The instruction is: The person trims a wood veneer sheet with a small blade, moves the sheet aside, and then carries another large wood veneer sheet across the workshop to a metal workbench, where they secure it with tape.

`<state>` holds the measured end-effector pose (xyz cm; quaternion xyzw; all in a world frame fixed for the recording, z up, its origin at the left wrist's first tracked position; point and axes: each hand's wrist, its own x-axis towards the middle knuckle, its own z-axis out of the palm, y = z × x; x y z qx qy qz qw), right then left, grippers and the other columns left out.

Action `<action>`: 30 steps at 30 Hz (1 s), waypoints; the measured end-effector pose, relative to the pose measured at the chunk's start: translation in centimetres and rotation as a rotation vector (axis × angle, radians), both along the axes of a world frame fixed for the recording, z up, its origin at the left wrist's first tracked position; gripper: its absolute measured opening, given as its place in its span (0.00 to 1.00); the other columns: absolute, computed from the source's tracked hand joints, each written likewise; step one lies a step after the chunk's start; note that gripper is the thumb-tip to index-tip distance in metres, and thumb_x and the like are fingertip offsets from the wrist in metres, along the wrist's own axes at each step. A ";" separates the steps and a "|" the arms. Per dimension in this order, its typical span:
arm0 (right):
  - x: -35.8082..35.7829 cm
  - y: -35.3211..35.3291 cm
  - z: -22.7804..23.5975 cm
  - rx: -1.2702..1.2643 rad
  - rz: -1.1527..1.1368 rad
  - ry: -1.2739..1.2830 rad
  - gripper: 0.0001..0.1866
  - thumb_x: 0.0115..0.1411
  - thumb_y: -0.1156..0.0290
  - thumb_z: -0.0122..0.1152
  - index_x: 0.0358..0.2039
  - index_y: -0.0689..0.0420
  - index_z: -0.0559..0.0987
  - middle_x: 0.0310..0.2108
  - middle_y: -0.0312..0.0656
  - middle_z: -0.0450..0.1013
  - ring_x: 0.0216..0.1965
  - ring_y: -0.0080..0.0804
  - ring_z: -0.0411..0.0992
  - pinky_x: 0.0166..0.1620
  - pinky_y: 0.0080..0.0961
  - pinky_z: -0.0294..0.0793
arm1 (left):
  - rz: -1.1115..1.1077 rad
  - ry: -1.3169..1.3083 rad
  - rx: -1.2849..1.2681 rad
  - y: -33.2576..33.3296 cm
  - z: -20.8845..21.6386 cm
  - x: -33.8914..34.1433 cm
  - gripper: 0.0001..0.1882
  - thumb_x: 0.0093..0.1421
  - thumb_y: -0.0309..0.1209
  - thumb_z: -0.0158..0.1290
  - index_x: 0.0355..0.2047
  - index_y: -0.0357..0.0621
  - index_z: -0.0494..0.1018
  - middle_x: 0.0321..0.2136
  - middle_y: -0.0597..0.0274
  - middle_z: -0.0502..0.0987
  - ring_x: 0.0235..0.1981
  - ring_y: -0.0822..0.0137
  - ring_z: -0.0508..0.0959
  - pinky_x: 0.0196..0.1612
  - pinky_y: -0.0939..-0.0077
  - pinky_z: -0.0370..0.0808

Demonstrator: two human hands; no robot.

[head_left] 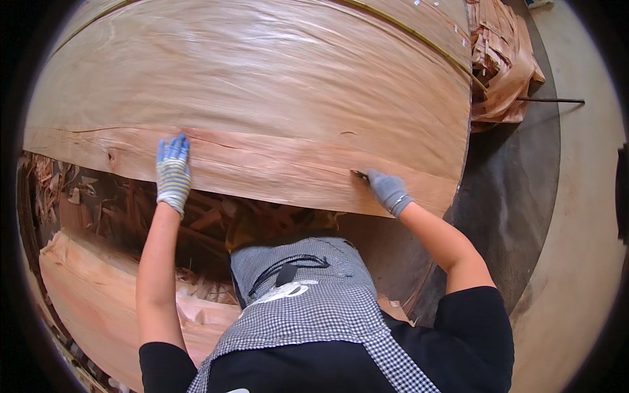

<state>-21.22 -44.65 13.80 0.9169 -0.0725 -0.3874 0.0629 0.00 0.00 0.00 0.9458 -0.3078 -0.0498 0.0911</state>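
Observation:
A large sheet of thin wood veneer (262,78) spreads out before me, rippled and pinkish tan. Along its near edge runs a redder veneer strip (262,157), with a small knot towards the left end and fine cracks along the grain. My left hand (174,171), in a striped blue-tipped glove, lies flat on this strip with fingers stretched out. At the strip's right part, my gloved right hand (389,191) is closed round a small dark knife (358,174). The knife's tip is at the veneer surface; most of its handle is hidden in the hand.
Below the near edge lie torn veneer scraps (118,209). A stack of veneer sheets (85,275) stands at the lower left. A thin wooden rod (419,36) crosses the far part. At the far right are a bundle of veneer (501,59) and a dark rod (553,100).

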 end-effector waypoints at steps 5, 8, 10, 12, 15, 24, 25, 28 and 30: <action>10.3 -1.3 -7.3 0.163 0.152 -0.431 0.08 0.60 0.67 0.44 0.37 0.54 0.68 0.24 0.47 0.75 0.24 0.45 0.76 0.23 0.41 0.74 | 0.371 -0.309 0.051 -9.8 8.1 6.0 0.22 0.52 0.30 0.49 0.50 0.43 0.69 0.53 0.57 0.68 0.53 0.58 0.68 0.62 0.49 0.49; 7.0 2.4 -9.4 0.354 0.105 -0.395 0.07 0.59 0.69 0.44 0.37 0.54 0.68 0.23 0.45 0.76 0.25 0.42 0.77 0.22 0.40 0.74 | -0.135 -0.051 0.136 -18.6 8.8 -5.8 0.26 0.48 0.28 0.50 0.51 0.43 0.68 0.54 0.57 0.67 0.54 0.59 0.67 0.64 0.50 0.46; 5.4 -0.9 -8.7 0.353 0.063 -0.342 0.08 0.60 0.68 0.43 0.37 0.53 0.70 0.28 0.46 0.76 0.27 0.43 0.77 0.25 0.41 0.74 | -0.203 -0.086 0.062 -21.6 6.9 -9.0 0.28 0.46 0.24 0.49 0.51 0.43 0.67 0.55 0.56 0.66 0.55 0.59 0.66 0.64 0.50 0.46; 2.3 -6.0 -8.6 0.404 -0.034 -0.358 0.11 0.62 0.65 0.42 0.39 0.52 0.72 0.32 0.46 0.76 0.31 0.45 0.76 0.29 0.42 0.74 | -0.184 -0.089 0.082 -22.6 7.6 -9.2 0.29 0.44 0.20 0.47 0.51 0.42 0.67 0.55 0.55 0.66 0.56 0.59 0.66 0.64 0.49 0.47; -5.4 -15.9 -6.6 0.343 -0.226 -0.311 0.15 0.63 0.61 0.40 0.45 0.46 0.73 0.36 0.43 0.76 0.36 0.44 0.76 0.34 0.41 0.75 | -0.185 -0.079 0.124 -23.2 7.5 -10.4 0.30 0.44 0.20 0.48 0.53 0.43 0.67 0.56 0.57 0.65 0.57 0.61 0.66 0.65 0.51 0.44; -26.5 -33.1 -3.3 -0.027 -0.325 -0.197 0.12 0.58 0.70 0.44 0.43 0.50 0.68 0.34 0.46 0.74 0.34 0.46 0.75 0.35 0.41 0.74 | -0.179 -0.108 0.207 -24.4 7.3 -11.7 0.30 0.45 0.18 0.46 0.53 0.39 0.65 0.57 0.53 0.63 0.59 0.59 0.62 0.65 0.54 0.44; -25.1 -32.3 -4.3 -0.059 -0.233 -0.362 0.12 0.56 0.69 0.47 0.42 0.49 0.68 0.32 0.44 0.73 0.31 0.45 0.75 0.31 0.40 0.74 | -0.169 -0.113 0.208 -24.5 7.6 -11.6 0.31 0.45 0.18 0.46 0.54 0.39 0.64 0.58 0.53 0.63 0.59 0.59 0.62 0.65 0.54 0.44; -16.4 -28.1 -2.8 0.012 -0.268 -0.658 0.20 0.47 0.68 0.62 0.42 0.48 0.69 0.37 0.43 0.69 0.29 0.46 0.73 0.29 0.38 0.74 | -0.146 -0.097 0.221 -24.4 7.6 -11.9 0.31 0.45 0.18 0.46 0.54 0.39 0.64 0.58 0.53 0.62 0.60 0.58 0.61 0.66 0.54 0.43; -12.4 -27.2 -2.9 0.149 -0.291 -0.751 0.20 0.47 0.67 0.62 0.43 0.48 0.69 0.38 0.43 0.69 0.32 0.47 0.73 0.31 0.40 0.74 | -0.147 -0.112 0.256 -24.2 7.4 -11.7 0.31 0.45 0.18 0.46 0.54 0.38 0.64 0.59 0.53 0.60 0.60 0.58 0.61 0.66 0.54 0.43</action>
